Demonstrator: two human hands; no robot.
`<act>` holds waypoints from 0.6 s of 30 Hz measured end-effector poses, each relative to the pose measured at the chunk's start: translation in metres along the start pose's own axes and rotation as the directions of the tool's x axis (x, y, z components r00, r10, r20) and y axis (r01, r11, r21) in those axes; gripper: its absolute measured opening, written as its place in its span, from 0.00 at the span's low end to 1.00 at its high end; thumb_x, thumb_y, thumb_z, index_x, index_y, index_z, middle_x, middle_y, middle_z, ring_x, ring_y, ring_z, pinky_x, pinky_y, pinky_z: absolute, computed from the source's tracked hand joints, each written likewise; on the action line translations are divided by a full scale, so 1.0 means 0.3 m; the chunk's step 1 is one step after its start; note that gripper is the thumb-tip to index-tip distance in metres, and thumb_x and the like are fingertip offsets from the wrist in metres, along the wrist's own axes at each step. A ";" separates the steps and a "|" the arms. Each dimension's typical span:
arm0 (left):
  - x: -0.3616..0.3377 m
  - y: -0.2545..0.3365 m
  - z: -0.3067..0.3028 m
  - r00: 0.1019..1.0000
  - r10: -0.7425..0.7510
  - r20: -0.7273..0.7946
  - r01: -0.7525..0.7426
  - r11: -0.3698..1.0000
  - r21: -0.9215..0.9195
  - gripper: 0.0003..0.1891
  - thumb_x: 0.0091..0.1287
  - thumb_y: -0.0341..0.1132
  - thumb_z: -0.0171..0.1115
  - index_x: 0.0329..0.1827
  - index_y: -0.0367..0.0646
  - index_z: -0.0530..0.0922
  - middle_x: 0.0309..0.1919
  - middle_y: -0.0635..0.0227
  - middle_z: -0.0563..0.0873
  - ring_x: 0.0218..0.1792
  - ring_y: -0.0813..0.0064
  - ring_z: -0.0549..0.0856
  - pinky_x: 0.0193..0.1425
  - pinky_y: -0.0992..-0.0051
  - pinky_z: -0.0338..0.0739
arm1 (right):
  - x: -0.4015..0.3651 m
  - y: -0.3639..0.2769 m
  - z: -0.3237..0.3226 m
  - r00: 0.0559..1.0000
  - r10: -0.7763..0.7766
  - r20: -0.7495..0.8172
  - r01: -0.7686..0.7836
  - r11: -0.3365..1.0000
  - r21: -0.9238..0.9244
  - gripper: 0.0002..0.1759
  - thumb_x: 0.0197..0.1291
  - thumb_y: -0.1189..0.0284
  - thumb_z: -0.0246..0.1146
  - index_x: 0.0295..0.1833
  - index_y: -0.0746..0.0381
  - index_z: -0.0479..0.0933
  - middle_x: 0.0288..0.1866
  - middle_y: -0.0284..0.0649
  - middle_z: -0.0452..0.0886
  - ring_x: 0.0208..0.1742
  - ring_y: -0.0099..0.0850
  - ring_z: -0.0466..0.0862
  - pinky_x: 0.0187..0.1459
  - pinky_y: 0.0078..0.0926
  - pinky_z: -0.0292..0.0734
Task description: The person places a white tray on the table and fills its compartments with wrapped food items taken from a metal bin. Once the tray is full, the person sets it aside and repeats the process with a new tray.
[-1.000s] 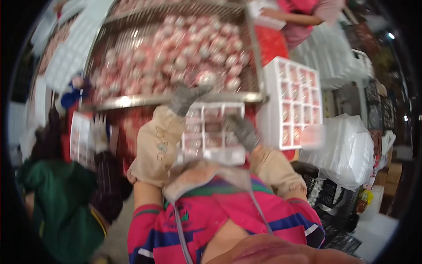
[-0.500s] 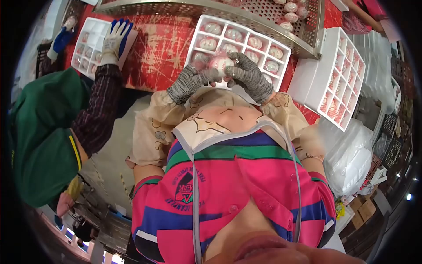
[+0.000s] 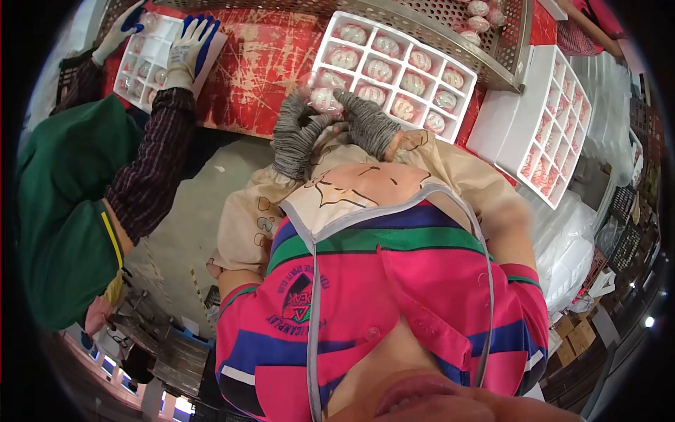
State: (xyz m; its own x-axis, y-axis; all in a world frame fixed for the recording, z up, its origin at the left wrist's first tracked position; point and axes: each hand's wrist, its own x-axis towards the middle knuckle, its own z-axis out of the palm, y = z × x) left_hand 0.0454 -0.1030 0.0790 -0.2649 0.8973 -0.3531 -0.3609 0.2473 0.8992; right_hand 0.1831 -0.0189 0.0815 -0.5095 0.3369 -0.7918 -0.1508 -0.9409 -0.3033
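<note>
A plastic-wrapped white baseball [image 3: 325, 101] with reddish marks is held between my two hands at the near left corner of a white divided tray [image 3: 460, 112]. My left hand [image 3: 295, 135], in a grey knit glove, grips it from the left. From the right, my right hand [image 3: 367, 125], gloved alike, has its fingers on the ball; its lower fingers are partly hidden. Wrapped balls [image 3: 380, 70] sit in the tray's compartments just beyond my hands.
A perforated metal tray [image 3: 422, 32] with loose wrapped balls [image 3: 479, 24] lies behind. Stacked white trays [image 3: 524, 119] stand at right, one tilted and filled. On the left, a co-worker's gloved hand [image 3: 184, 56] rests on another divided tray [image 3: 144, 53]. The red table [image 3: 253, 63] is scratched.
My hands and the ball have shifted left, from over the divided tray to its near left corner. More of its filled compartments show. The co-worker's far hand has moved up toward their tray.
</note>
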 end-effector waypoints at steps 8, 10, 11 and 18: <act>0.075 -0.016 -0.057 0.971 -0.021 0.238 -0.088 0.894 0.440 0.34 0.52 0.32 0.76 0.62 0.38 0.69 0.49 0.61 0.81 0.47 0.74 0.81 0.49 0.72 0.79 | 0.066 -0.002 -0.023 0.951 0.288 -0.114 -0.307 0.925 -0.224 0.27 0.65 0.44 0.47 0.46 0.58 0.73 0.32 0.42 0.80 0.18 0.27 0.70 0.14 0.22 0.62; 0.124 -0.012 -0.052 0.955 0.022 0.296 -0.146 0.902 0.405 0.33 0.52 0.32 0.75 0.61 0.38 0.70 0.47 0.62 0.83 0.45 0.74 0.82 0.48 0.72 0.78 | 0.089 0.007 -0.053 0.960 0.251 -0.123 -0.273 0.934 -0.230 0.28 0.65 0.43 0.44 0.43 0.57 0.73 0.29 0.41 0.81 0.15 0.27 0.69 0.13 0.23 0.59; 0.148 0.000 -0.054 0.958 -0.095 0.270 -0.097 0.780 0.618 0.31 0.51 0.35 0.75 0.58 0.38 0.72 0.43 0.62 0.84 0.43 0.73 0.83 0.47 0.72 0.79 | 0.086 -0.007 -0.077 0.952 0.295 -0.087 -0.307 0.903 -0.302 0.28 0.65 0.43 0.43 0.43 0.58 0.73 0.27 0.41 0.81 0.14 0.27 0.69 0.12 0.24 0.60; 0.159 0.059 -0.053 0.952 -0.259 0.160 -0.078 0.301 0.950 0.34 0.45 0.51 0.77 0.51 0.39 0.77 0.35 0.58 0.86 0.36 0.66 0.87 0.43 0.69 0.80 | 0.161 -0.033 -0.109 0.915 0.348 -0.202 -0.372 0.541 -0.754 0.33 0.66 0.44 0.41 0.44 0.62 0.78 0.25 0.46 0.83 0.11 0.34 0.76 0.14 0.32 0.71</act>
State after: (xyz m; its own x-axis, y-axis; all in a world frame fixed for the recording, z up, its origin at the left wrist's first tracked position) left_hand 0.0123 -0.0616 0.0739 -0.0156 0.8492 -0.5279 0.7617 0.3521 0.5439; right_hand 0.1877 0.0078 0.0289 -0.3473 -0.0116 -0.9377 0.7469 -0.6080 -0.2691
